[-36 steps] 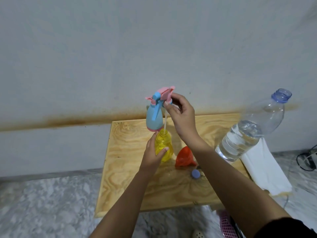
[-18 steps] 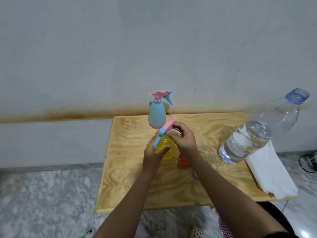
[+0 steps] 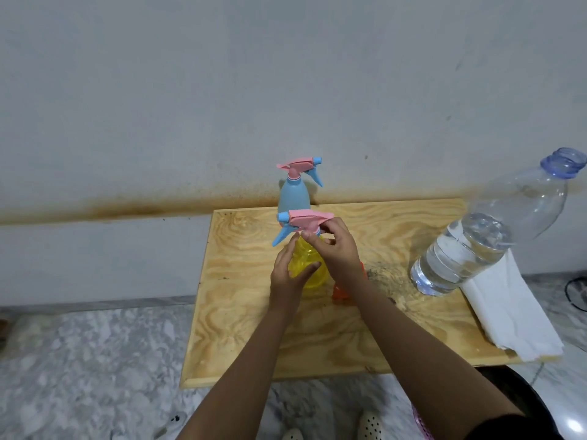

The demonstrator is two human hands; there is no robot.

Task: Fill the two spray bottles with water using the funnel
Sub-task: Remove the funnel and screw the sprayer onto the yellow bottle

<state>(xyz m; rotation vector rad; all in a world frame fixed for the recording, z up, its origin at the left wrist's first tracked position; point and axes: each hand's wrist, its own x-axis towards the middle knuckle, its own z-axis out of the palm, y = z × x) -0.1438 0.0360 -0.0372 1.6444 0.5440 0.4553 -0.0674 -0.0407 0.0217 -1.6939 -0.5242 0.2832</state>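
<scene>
Gripping the yellow bottle (image 3: pixel 310 269) with curled left hand (image 3: pixel 286 276) against tipping; pinching the pink spray head (image 3: pixel 306 218) at its collar with right hand (image 3: pixel 337 254), probably to screw it on.

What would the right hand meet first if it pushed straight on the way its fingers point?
The pink spray head that the right hand pinches atop the yellow bottle; behind that, probably the blue spray bottle, though depth is unclear.

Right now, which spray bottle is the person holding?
The yellow bottle: left hand grips its body, right hand pinches its pink trigger head. The blue bottle stands free behind it.
</scene>
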